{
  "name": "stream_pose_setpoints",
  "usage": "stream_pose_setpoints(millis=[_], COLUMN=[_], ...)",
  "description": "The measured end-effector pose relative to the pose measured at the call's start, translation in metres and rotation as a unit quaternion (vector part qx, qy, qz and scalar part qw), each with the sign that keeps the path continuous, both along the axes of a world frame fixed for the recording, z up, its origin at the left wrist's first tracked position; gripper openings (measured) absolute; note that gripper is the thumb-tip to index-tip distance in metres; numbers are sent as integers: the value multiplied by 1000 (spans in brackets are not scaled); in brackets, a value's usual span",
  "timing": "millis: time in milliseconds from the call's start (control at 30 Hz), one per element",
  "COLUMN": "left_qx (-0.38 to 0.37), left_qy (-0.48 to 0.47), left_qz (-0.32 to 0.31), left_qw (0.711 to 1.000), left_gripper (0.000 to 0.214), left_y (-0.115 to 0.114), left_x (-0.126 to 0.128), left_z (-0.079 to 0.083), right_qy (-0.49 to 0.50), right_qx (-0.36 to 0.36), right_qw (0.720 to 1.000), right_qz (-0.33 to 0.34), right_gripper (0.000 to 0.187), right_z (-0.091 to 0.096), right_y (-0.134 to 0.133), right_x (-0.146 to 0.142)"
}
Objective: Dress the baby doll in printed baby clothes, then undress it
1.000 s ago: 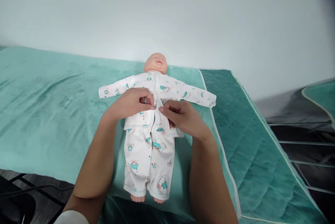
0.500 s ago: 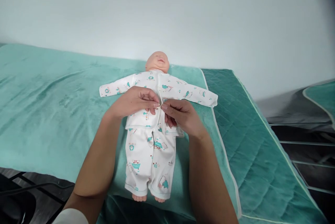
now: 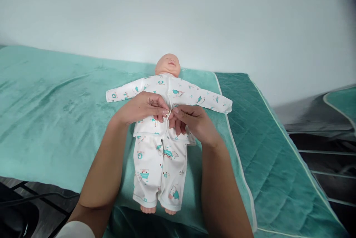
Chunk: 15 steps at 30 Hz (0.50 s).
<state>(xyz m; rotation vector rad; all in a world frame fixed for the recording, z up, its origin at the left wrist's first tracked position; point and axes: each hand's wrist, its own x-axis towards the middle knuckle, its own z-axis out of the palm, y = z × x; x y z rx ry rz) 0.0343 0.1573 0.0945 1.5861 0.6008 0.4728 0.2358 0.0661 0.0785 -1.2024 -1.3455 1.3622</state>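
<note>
A baby doll (image 3: 168, 64) lies on its back, arms stretched out to both sides. It wears a white printed baby shirt (image 3: 155, 82) and matching pants (image 3: 146, 171). My left hand (image 3: 146, 108) pinches the left edge of the shirt's front opening at belly height. Close beside it, my right hand (image 3: 191, 119) pinches the right edge, thumb against the fingers. The two fingertips nearly meet at the middle. The front edges bow apart slightly between them, and any fastener there is too small to make out.
Under the doll spreads a light green blanket (image 3: 69, 119) with a pale border. A darker quilted green cover (image 3: 264, 149) lies to the right. Behind stands a white wall (image 3: 178, 15). Metal bars (image 3: 325, 152) show at the right, a dark chair-like object (image 3: 16, 212) at lower left.
The right fingers have shifted and turned slightly, and the right shirt edge is now bent in a curve. My left hand stays almost in place. The doll lies as before.
</note>
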Motion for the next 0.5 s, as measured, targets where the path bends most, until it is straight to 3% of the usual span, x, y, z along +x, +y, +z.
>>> stream_pose_setpoints(millis=[500], left_qx=[-19], left_qy=[13], left_qz=[33], left_qw=[999], left_gripper=[23], left_y=[1], left_x=[2], left_z=[1], right_qy=[28], right_qx=[-28], right_qw=[997], right_qz=[-60], right_gripper=[35], right_z=[0], right_y=[3], right_x=[-8])
